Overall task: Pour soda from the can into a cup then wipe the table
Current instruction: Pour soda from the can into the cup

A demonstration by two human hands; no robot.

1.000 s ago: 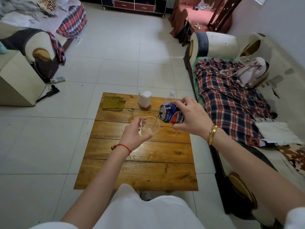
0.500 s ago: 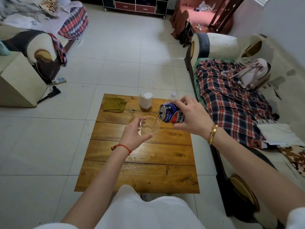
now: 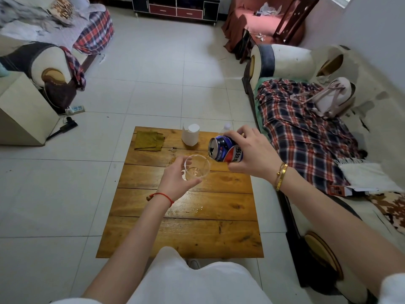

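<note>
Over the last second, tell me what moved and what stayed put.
Little moved. The right hand tipped the can slightly further, bringing its mouth to the rim of the cup, which the left hand holds just below. Both grips are unchanged. The cloth and paper roll stayed on the table.

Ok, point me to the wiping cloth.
The olive-green cloth lies folded on the wooden table's far left corner in the head view, left of the white paper roll.
</note>
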